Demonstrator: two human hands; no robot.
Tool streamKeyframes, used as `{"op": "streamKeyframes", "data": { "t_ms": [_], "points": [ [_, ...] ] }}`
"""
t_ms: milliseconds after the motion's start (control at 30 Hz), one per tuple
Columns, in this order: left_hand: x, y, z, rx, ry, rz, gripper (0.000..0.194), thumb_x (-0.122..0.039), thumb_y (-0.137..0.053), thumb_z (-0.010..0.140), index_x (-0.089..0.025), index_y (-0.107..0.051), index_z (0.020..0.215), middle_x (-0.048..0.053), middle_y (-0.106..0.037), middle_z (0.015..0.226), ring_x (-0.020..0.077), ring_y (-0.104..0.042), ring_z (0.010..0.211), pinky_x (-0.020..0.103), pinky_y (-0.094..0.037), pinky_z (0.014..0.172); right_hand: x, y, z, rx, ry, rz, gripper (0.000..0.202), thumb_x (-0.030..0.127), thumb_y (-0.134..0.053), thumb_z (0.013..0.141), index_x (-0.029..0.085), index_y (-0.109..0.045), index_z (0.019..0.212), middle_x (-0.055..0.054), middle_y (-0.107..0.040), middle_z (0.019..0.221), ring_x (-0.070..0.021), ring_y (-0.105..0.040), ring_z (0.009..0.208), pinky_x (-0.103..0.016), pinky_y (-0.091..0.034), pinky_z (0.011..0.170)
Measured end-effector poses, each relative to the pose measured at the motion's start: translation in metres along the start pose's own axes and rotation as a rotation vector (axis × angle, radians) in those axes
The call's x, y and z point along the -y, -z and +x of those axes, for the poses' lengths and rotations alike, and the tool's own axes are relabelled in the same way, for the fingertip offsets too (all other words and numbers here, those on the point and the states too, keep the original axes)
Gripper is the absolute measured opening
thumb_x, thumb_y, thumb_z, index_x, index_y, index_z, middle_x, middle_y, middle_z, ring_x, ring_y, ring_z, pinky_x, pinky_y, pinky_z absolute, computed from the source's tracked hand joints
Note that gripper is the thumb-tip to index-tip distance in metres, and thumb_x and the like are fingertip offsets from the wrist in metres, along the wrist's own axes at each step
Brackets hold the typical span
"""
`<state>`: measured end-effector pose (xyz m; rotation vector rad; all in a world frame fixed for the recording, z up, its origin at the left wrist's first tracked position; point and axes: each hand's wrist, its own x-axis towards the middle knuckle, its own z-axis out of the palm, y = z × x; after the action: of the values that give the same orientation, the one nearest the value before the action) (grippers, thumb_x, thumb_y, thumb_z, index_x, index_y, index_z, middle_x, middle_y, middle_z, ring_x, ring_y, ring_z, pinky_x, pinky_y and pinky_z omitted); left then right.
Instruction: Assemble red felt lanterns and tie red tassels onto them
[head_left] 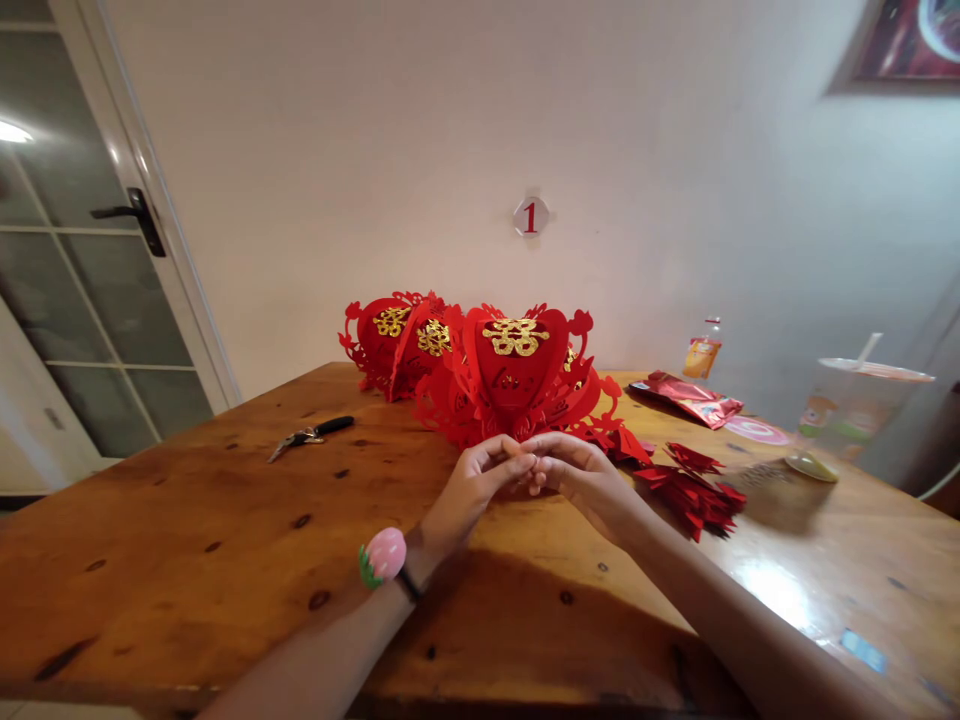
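Note:
My left hand (491, 468) and my right hand (570, 470) meet at the middle of the table, fingertips pinched together. Whatever sits between the fingers is too small or hidden to make out. Right behind them stands a red cut-out paper lantern (516, 375) with a gold glitter double-happiness character; whether the fingers touch its lower edge, I cannot tell. Another red paper lantern (394, 350) with gold characters is behind it to the left. To the right of my right hand lies a bundle of folded red paper pieces (694, 492).
Keys with a black fob (322, 430) lie on the wooden table (187, 560) at left. On the right are a red foil packet (690, 398), a drink bottle (703, 350) and a clear plastic cup with a straw (855, 405). A wall (337, 180) rises behind.

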<state>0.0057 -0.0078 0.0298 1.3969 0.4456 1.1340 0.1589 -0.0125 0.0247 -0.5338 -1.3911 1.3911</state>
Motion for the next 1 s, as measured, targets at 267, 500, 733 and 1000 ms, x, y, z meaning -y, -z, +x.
{"op": "streamKeyframes", "data": {
  "t_ms": [267, 500, 733, 1000],
  "points": [
    [-0.001, -0.001, 0.0, 0.025, 0.031, -0.037, 0.017, -0.026, -0.064, 0.074, -0.013, -0.056, 0.068, -0.002, -0.053, 0.062, 0.0079, -0.048, 0.06, 0.019, -0.037, 0.059, 0.0, -0.001, 0.001, -0.02, 0.007, -0.078, 0.014, 0.028, -0.07, 0.071, 0.021, -0.068, 0.083, 0.001, -0.066, 0.072, -0.0102, -0.061, 0.064, -0.024, -0.049, 0.064],
    [0.0, -0.001, 0.0, 0.001, 0.055, -0.015, 0.021, -0.031, -0.067, 0.071, -0.013, -0.055, 0.068, -0.001, -0.051, 0.064, 0.0093, -0.048, 0.062, 0.02, -0.037, 0.06, -0.001, 0.001, 0.001, -0.029, 0.004, -0.08, 0.014, 0.028, -0.07, 0.07, 0.02, -0.067, 0.081, 0.001, -0.066, 0.073, -0.0107, -0.062, 0.065, -0.024, -0.049, 0.066],
    [0.0, -0.002, 0.0, 0.006, 0.024, 0.028, 0.017, -0.03, -0.062, 0.076, -0.015, -0.055, 0.075, -0.001, -0.052, 0.069, 0.0093, -0.047, 0.065, 0.019, -0.036, 0.061, 0.006, -0.001, 0.001, -0.073, 0.067, -0.186, 0.016, 0.029, -0.068, 0.072, 0.02, -0.067, 0.085, 0.001, -0.065, 0.071, -0.0106, -0.06, 0.062, -0.024, -0.049, 0.062],
    [0.007, 0.005, 0.004, -0.072, -0.011, 0.258, 0.017, -0.032, -0.058, 0.079, -0.017, -0.056, 0.087, -0.001, -0.053, 0.08, 0.011, -0.048, 0.076, 0.021, -0.038, 0.069, 0.069, 0.103, -0.011, -0.743, 0.623, -0.444, 0.025, 0.032, -0.065, 0.073, 0.023, -0.065, 0.096, 0.0, -0.063, 0.089, -0.0089, -0.057, 0.071, -0.023, -0.05, 0.064]
  ]
}}
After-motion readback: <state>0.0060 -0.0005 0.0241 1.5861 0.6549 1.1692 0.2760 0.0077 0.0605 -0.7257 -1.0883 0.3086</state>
